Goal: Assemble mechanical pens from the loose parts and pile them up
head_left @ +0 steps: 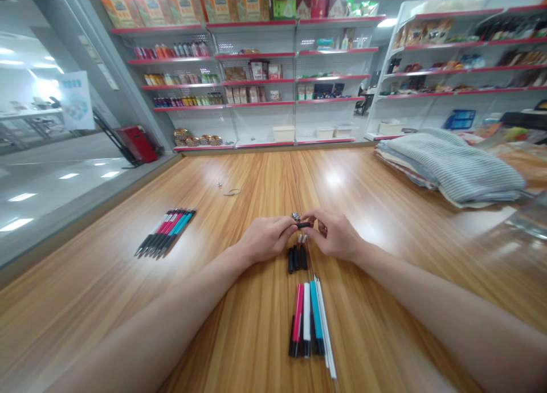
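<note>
Short black piece (303, 225) held crosswise between fingers (289, 226).

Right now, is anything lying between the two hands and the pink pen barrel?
Yes. Small white pieces, then three black grips, lie on the table on the way from the left hand and right hand to the pink pen barrel. They look low enough to pass over.

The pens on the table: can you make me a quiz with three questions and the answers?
1. Pick one: what colours are the three pen barrels near the picture's bottom? A) green, yellow, purple B) pink, white, blue
2. True or false: a row of pens lies to the right of the right hand.
3. Fill in: the small piece at both hands' fingertips is ____.

Key: 1. B. 2. False: the row of pens lies left of the left hand. 3. black.
</note>
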### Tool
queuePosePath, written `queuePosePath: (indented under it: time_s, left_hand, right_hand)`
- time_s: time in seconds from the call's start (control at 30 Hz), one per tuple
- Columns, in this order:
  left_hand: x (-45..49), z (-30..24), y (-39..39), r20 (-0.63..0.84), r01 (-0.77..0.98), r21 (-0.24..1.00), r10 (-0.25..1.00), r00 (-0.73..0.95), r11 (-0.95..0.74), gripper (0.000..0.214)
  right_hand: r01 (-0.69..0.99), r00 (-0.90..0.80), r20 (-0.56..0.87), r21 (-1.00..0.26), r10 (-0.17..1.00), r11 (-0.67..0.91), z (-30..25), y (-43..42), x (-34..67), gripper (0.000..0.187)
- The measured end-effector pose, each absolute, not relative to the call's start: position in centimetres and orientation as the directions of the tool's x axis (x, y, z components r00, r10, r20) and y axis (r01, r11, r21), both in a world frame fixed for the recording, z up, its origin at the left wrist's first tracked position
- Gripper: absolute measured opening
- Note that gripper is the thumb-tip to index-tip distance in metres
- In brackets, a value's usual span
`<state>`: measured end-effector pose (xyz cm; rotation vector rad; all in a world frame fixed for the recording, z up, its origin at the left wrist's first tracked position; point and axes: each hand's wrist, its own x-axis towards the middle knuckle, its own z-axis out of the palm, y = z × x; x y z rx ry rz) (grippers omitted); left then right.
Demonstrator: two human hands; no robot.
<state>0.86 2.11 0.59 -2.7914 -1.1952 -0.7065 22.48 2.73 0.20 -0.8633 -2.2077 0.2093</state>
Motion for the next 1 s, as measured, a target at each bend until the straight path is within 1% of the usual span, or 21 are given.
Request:
queuePosePath:
  time_s: [0.07,0.17,0.23,0.3,0.4,0.5,0.6,0.73,0.8,0.9,1.0]
  left_hand:
    - [0.8,0.6,2.2,0.419,0.705,0.174,0.699,0.579,-0.688,0.027]
    - [0.9,0.7,2.1,0.418,0.703,0.219,0.716,0.559,-0.677,0.028]
    - [1.0,0.7,2.1,0.414,0.703,0.212,0.714,0.565,-0.679,0.028]
    - [1.0,0.7,2.2,0.406,0.720,0.186,0.719,0.564,-0.669,0.027]
    - [1.0,0.6,2.4,0.406,0.783,0.147,0.759,0.509,-0.604,0.031]
    - [0.8,0.6,2.7,0.421,0.836,0.142,0.797,0.434,-0.530,0.033]
    - [0.8,0.6,2.9,0.418,0.853,0.182,0.824,0.383,-0.489,0.029]
    - [0.8,0.5,3.0,0.415,0.847,0.192,0.823,0.387,-0.495,0.027]
    - [0.8,0.5,2.9,0.416,0.844,0.176,0.815,0.403,-0.507,0.028]
    - [0.8,0.5,2.9,0.407,0.850,0.163,0.819,0.405,-0.502,0.034]
    - [0.8,0.6,2.8,0.411,0.847,0.186,0.823,0.393,-0.498,0.029]
  right_hand:
    - [0.537,-0.509,0.573,-0.372,0.642,0.757,0.2,2.7,22.5,0.012]
    - [0.585,-0.525,0.526,-0.347,0.669,0.733,0.2,2.7,22.4,0.029]
    - [0.607,-0.519,0.505,-0.350,0.689,0.714,0.3,2.7,22.4,0.033]
    - [0.628,-0.483,0.512,-0.364,0.710,0.688,0.4,2.9,22.5,0.029]
    - [0.645,-0.453,0.521,-0.369,0.724,0.669,0.3,3.3,22.6,0.023]
    - [0.658,-0.483,0.493,-0.341,0.724,0.671,0.0,3.7,22.7,0.027]
    - [0.689,-0.508,0.455,-0.295,0.731,0.662,-0.3,3.8,22.7,0.030]
    - [0.707,-0.527,0.417,-0.268,0.741,0.654,-0.4,3.7,22.7,0.028]
    - [0.709,-0.518,0.422,-0.275,0.744,0.649,-0.4,3.7,22.7,0.026]
    - [0.714,-0.503,0.434,-0.278,0.747,0.642,-0.5,3.8,22.8,0.028]
    - [0.715,-0.510,0.432,-0.267,0.744,0.646,-0.6,3.9,22.9,0.027]
